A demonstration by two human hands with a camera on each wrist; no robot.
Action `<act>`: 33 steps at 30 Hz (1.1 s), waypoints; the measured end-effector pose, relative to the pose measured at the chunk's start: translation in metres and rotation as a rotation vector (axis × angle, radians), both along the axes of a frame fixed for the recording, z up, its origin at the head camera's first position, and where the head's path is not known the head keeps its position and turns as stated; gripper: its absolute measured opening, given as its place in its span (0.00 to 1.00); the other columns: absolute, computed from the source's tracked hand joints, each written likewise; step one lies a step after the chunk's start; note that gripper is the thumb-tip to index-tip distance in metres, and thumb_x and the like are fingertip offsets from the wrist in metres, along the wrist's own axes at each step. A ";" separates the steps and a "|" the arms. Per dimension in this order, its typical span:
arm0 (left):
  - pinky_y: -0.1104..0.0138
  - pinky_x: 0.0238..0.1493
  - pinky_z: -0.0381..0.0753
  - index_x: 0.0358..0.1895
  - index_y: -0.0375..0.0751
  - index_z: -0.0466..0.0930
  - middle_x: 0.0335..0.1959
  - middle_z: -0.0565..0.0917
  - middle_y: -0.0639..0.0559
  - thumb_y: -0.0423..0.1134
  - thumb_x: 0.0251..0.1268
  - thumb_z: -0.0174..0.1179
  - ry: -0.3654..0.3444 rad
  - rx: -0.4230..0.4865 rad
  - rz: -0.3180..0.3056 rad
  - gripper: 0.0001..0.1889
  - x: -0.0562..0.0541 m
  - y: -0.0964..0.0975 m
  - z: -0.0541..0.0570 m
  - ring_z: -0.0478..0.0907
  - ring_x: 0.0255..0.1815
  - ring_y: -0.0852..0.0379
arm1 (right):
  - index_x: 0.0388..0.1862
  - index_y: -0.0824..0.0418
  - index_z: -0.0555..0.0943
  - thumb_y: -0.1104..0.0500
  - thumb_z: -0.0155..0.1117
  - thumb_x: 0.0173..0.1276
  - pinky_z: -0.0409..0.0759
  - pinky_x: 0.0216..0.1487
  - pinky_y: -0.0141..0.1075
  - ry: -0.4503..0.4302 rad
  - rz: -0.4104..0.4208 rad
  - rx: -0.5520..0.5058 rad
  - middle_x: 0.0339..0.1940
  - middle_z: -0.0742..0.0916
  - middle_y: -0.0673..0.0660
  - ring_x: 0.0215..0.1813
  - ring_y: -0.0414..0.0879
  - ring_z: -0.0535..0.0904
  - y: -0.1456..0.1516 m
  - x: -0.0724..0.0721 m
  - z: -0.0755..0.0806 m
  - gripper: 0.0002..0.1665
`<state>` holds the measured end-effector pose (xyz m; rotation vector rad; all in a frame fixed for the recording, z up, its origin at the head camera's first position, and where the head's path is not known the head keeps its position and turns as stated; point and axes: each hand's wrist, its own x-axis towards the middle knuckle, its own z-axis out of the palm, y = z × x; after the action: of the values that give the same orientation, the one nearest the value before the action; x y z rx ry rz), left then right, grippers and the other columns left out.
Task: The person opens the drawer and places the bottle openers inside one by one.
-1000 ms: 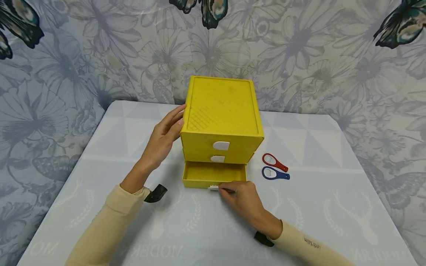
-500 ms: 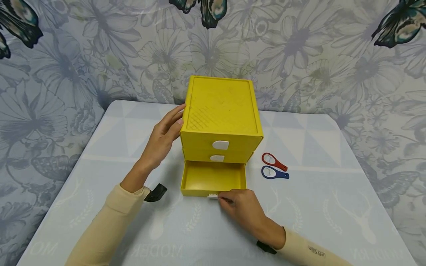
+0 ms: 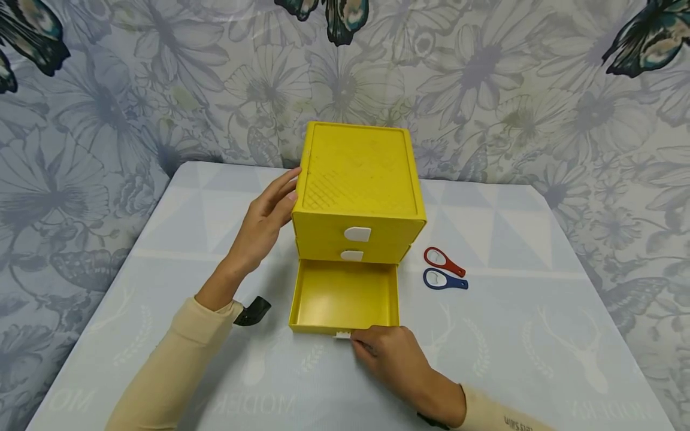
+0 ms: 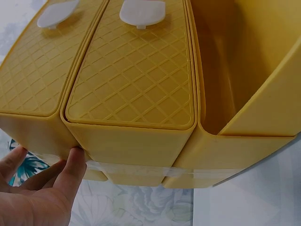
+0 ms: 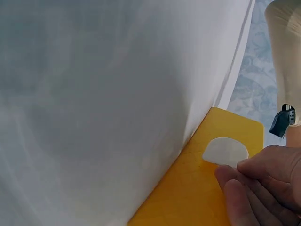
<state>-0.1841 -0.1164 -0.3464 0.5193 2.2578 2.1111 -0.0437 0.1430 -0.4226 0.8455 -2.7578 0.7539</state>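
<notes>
A yellow drawer unit [image 3: 358,173] with three drawers stands at the middle of the table in the head view. Its bottom drawer [image 3: 347,293] is pulled well out, with nothing seen inside. My right hand [image 3: 393,362] pinches the white handle [image 5: 226,151] of that drawer between thumb and fingers at its front. My left hand [image 3: 264,221] rests with extended fingers against the unit's left side. In the left wrist view its fingertips [image 4: 76,157] touch the yellow side wall. The upper two drawers, with white handles [image 4: 142,12], are pushed in.
To the right of the unit lie a red magnifying glass [image 3: 444,262] and a blue magnifying glass [image 3: 445,279], side by side. A pale patterned cover lies on the table [image 3: 517,335]. Behind it hangs a floral backdrop [image 3: 480,90].
The bottom drawer has slid further out toward the person, with my right hand moving along at its handle. My left hand has stayed against the unit's side.
</notes>
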 end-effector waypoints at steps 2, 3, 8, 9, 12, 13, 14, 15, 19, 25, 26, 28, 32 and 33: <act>0.52 0.71 0.72 0.79 0.60 0.58 0.77 0.65 0.51 0.47 0.82 0.44 -0.001 0.000 -0.001 0.26 0.000 0.000 0.000 0.69 0.73 0.51 | 0.28 0.52 0.90 0.63 0.76 0.57 0.76 0.26 0.20 -0.001 -0.002 0.007 0.20 0.86 0.41 0.23 0.25 0.72 -0.001 0.003 0.002 0.05; 0.52 0.71 0.72 0.79 0.59 0.58 0.77 0.65 0.51 0.47 0.82 0.44 -0.001 0.002 -0.002 0.26 0.000 0.000 0.001 0.69 0.73 0.50 | 0.27 0.52 0.90 0.63 0.76 0.57 0.76 0.26 0.19 -0.003 -0.002 0.009 0.20 0.85 0.41 0.23 0.25 0.72 -0.001 0.004 0.003 0.06; 0.52 0.71 0.72 0.79 0.59 0.58 0.77 0.65 0.51 0.46 0.83 0.44 0.002 0.012 -0.005 0.26 0.001 0.000 0.000 0.70 0.72 0.50 | 0.29 0.52 0.90 0.63 0.74 0.60 0.75 0.26 0.18 -0.061 0.015 0.025 0.21 0.86 0.42 0.23 0.25 0.71 -0.002 0.012 0.008 0.05; 0.52 0.71 0.72 0.79 0.59 0.58 0.77 0.65 0.51 0.46 0.83 0.44 0.004 0.015 -0.007 0.26 0.001 0.000 0.000 0.70 0.72 0.50 | 0.30 0.52 0.90 0.62 0.74 0.60 0.75 0.26 0.19 -0.068 0.018 0.028 0.21 0.87 0.42 0.24 0.24 0.72 -0.002 0.013 0.008 0.04; 0.52 0.71 0.72 0.79 0.59 0.58 0.77 0.65 0.51 0.46 0.83 0.44 0.007 0.021 -0.010 0.26 0.001 0.000 0.000 0.70 0.72 0.50 | 0.31 0.53 0.91 0.62 0.74 0.60 0.76 0.26 0.19 -0.079 0.018 0.033 0.22 0.87 0.43 0.24 0.25 0.72 -0.002 0.014 0.010 0.04; 0.52 0.72 0.72 0.79 0.59 0.58 0.77 0.65 0.51 0.46 0.83 0.44 0.008 0.022 -0.011 0.26 0.001 0.000 0.000 0.70 0.72 0.50 | 0.31 0.53 0.91 0.62 0.74 0.60 0.76 0.26 0.19 -0.080 0.017 0.032 0.22 0.87 0.43 0.24 0.25 0.72 -0.002 0.014 0.010 0.04; 0.53 0.72 0.72 0.79 0.58 0.58 0.77 0.65 0.51 0.46 0.83 0.44 0.008 0.022 -0.011 0.26 0.001 0.000 0.000 0.70 0.72 0.50 | 0.31 0.53 0.91 0.62 0.74 0.60 0.76 0.26 0.19 -0.082 0.018 0.030 0.22 0.87 0.43 0.24 0.25 0.73 -0.002 0.014 0.010 0.03; 0.53 0.72 0.72 0.79 0.58 0.58 0.77 0.65 0.51 0.46 0.83 0.44 0.009 0.022 -0.011 0.26 0.001 0.000 0.000 0.70 0.72 0.50 | 0.31 0.53 0.91 0.62 0.74 0.61 0.76 0.26 0.19 -0.083 0.017 0.028 0.22 0.87 0.43 0.24 0.25 0.73 -0.002 0.014 0.010 0.03; 0.53 0.72 0.72 0.79 0.58 0.58 0.77 0.65 0.51 0.46 0.83 0.44 0.011 0.024 -0.010 0.26 0.000 0.000 0.000 0.70 0.72 0.50 | 0.31 0.53 0.91 0.62 0.73 0.63 0.77 0.27 0.20 -0.097 0.018 0.022 0.23 0.88 0.43 0.24 0.25 0.73 -0.002 0.014 0.011 0.04; 0.53 0.71 0.72 0.79 0.57 0.58 0.77 0.65 0.50 0.46 0.83 0.44 0.011 0.027 -0.009 0.26 0.000 0.000 0.000 0.70 0.72 0.49 | 0.31 0.52 0.91 0.62 0.75 0.58 0.79 0.28 0.20 -0.045 0.016 0.013 0.24 0.88 0.42 0.25 0.25 0.76 0.001 0.014 0.014 0.04; 0.53 0.71 0.72 0.79 0.57 0.58 0.77 0.65 0.50 0.46 0.83 0.44 0.011 0.029 -0.010 0.26 0.000 0.000 0.000 0.70 0.72 0.49 | 0.30 0.52 0.91 0.62 0.76 0.58 0.79 0.29 0.20 -0.037 0.019 -0.001 0.25 0.89 0.42 0.26 0.26 0.78 0.003 0.014 0.015 0.05; 0.53 0.71 0.72 0.79 0.57 0.58 0.77 0.65 0.49 0.46 0.83 0.44 0.010 0.028 -0.010 0.26 0.000 -0.001 0.000 0.70 0.72 0.49 | 0.32 0.52 0.91 0.62 0.77 0.57 0.81 0.31 0.21 -0.046 0.024 -0.039 0.27 0.90 0.42 0.29 0.26 0.80 0.008 0.013 0.021 0.05; 0.53 0.72 0.71 0.79 0.56 0.58 0.77 0.65 0.49 0.46 0.83 0.44 0.011 0.033 -0.014 0.26 -0.001 0.000 0.000 0.70 0.72 0.49 | 0.33 0.54 0.91 0.61 0.80 0.55 0.84 0.35 0.22 -0.100 0.009 -0.129 0.31 0.90 0.42 0.32 0.27 0.82 0.025 0.006 0.034 0.07; 0.53 0.72 0.71 0.79 0.56 0.58 0.77 0.65 0.50 0.46 0.83 0.44 0.010 0.033 -0.014 0.26 -0.001 0.000 0.000 0.70 0.72 0.49 | 0.34 0.54 0.91 0.61 0.80 0.55 0.84 0.35 0.23 -0.114 -0.002 -0.141 0.31 0.90 0.43 0.32 0.28 0.83 0.030 0.004 0.037 0.07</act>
<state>-0.1849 -0.1166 -0.3464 0.5469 2.2214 2.1473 -0.0401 0.1734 -0.3856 0.7953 -2.7615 1.0120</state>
